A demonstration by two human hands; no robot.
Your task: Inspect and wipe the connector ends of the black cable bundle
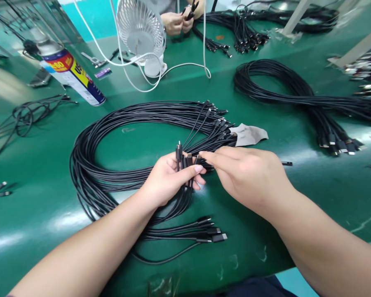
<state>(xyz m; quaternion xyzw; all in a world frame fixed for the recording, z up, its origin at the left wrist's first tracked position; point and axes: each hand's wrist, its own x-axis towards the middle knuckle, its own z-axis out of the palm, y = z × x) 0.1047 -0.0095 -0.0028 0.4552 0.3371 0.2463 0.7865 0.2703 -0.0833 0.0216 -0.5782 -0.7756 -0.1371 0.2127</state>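
My left hand (170,175) is closed around several black USB cables (178,153), their plugs standing up above the thumb. Close on its right, my right hand (250,171) has its fingers pinched together at the tip of one plug; what lies between those fingertips is hidden. Beneath both hands a large loop of black cables (83,152) lies on the green table, its plug ends gathered at the right beside a grey cloth (250,135). Nearer to me, several loose cable ends (214,235) point right.
A white fan (139,33) with a white cord and a spray can (71,72) stand at the back left. Another cable bundle (275,86) lies to the right. Across the table, a co-worker's hands (177,22) hold cable ends near more bundles.
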